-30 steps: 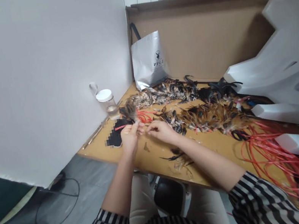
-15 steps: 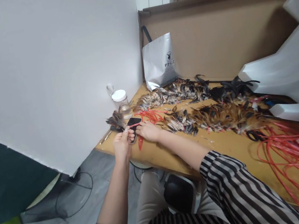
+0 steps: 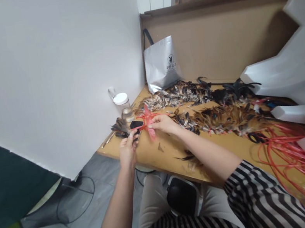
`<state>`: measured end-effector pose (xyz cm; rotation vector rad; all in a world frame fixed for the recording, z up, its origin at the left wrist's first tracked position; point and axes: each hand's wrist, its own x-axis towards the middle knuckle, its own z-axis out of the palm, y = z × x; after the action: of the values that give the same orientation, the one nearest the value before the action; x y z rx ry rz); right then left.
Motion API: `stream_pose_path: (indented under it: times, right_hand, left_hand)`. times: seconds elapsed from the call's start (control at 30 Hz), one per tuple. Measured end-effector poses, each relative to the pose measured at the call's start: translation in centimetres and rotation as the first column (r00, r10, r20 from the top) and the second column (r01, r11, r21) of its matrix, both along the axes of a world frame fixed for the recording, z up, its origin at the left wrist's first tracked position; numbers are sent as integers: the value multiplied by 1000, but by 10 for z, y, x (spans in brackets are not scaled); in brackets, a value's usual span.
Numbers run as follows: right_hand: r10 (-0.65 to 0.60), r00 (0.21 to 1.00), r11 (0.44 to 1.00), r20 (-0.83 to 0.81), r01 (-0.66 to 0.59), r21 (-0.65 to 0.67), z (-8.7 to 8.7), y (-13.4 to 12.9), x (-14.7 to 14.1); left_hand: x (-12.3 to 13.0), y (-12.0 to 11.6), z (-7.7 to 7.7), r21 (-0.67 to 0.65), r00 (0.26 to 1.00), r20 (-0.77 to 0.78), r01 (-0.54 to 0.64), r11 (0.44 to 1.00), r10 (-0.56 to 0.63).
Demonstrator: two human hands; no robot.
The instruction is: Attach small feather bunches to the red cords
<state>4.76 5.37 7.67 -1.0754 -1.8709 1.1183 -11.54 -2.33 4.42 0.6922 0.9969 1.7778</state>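
At the table's left end my left hand (image 3: 127,149) is closed in a pinch on the stem end of a small bundle of dark feathers (image 3: 120,128). A thin red length runs from that grip to my right hand (image 3: 165,124). The fingers of my right hand pinch a translucent red plastic strip (image 3: 147,111), whose wider ends stick out above and below them. Behind my hands a dark phone (image 3: 135,124) lies on the table, partly covered. Red strands (image 3: 157,114) lie just beyond the strip.
A white-lidded clear jar (image 3: 121,99) and a silver bag (image 3: 160,65) stand at the back. Two rows of feathers (image 3: 226,116) cross the table (image 3: 174,155). Red cords (image 3: 293,160) and white foam pieces (image 3: 282,79) are at right. A white panel (image 3: 73,65) rises at left.
My right hand has moved right and away from my left hand, drawing the red strip out with it. Dark feathers at the table's front edge now show below my right forearm.
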Motion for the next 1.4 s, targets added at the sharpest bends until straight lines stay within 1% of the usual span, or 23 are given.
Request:
stream_pose_path:
  times: [0.07,0.13,0.17,0.23,0.33,0.4,0.5,0.6,0.8,0.9,1.0,1.1,1.23,1.33,1.4]
  right_hand:
    - [-61,989,986,-134,39,-160,-2,-9,18]
    - [-112,975,962,-192,58,-267,-8,-18,35]
    - [-126,971,954,-203,63,-293,-11,-23,43]
    - [-124,972,951,-197,60,-302,-19,-29,59]
    - [-81,986,963,-143,41,-266,-30,-31,79]
    - [-78,990,966,-114,47,-254,-36,-29,90]
    - [-132,985,958,-110,98,-270,-45,-26,98]
    - [-193,971,951,-142,149,-271,-51,-23,100]
    - [-189,974,954,-121,153,-257,-55,-22,101]
    - [-196,975,958,-107,167,-235,-55,-22,102]
    - [-207,975,960,-82,186,-208,-54,-22,102]
    - [-230,973,960,-29,222,-171,-53,-25,100]
    - [-281,960,953,20,281,-117,-55,-29,94]
    - [-323,946,944,-5,322,-70,-59,-28,91]
    - [-349,935,936,-69,345,-69,-60,-27,93]
  left_hand:
    - [15,1,-1,-18,996,17,93,995,-93]
    - [36,4,-2,-38,977,35,214,976,-213]
    - [47,6,-2,-44,961,41,275,960,-273]
    - [69,11,-6,-80,938,47,346,935,-343]
    - [95,21,-17,-119,916,-10,398,910,-402]
    - [106,29,-28,-125,916,-83,382,916,-393]
    - [112,37,-42,-148,921,-145,341,928,-362]
    - [114,41,-49,-156,922,-175,319,935,-344]
    - [118,39,-48,-169,912,-236,302,938,-336]
    - [119,37,-45,-182,897,-263,316,931,-356]
    - [120,36,-44,-183,894,-293,296,937,-340]
    - [119,38,-47,-177,886,-339,268,947,-315]
    - [118,41,-56,-141,879,-406,209,968,-249]
    - [116,41,-57,-144,874,-427,186,972,-230]
    - [112,39,-53,-181,881,-410,177,967,-238]
